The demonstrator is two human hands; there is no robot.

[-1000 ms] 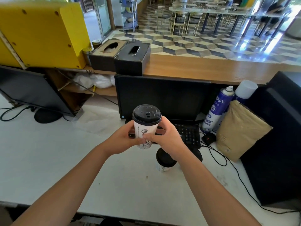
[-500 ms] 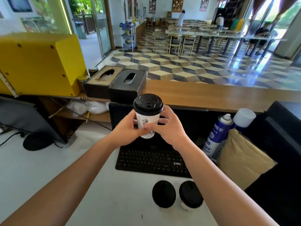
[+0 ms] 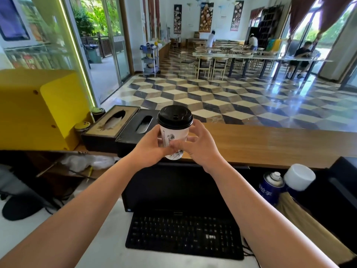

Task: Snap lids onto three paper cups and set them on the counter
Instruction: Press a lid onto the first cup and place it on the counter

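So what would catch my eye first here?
A white paper cup with a black lid, held upright by the left hand and right hand at the centre, in front of the wooden counter. Left of it stands a big yellow box; beyond spreads a checkered floor.

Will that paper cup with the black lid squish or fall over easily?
The paper cup probably dents if squeezed, being thin paper, though the black lid likely stiffens its rim. Tall with a narrower base, it might tip if bumped on the wooden counter.
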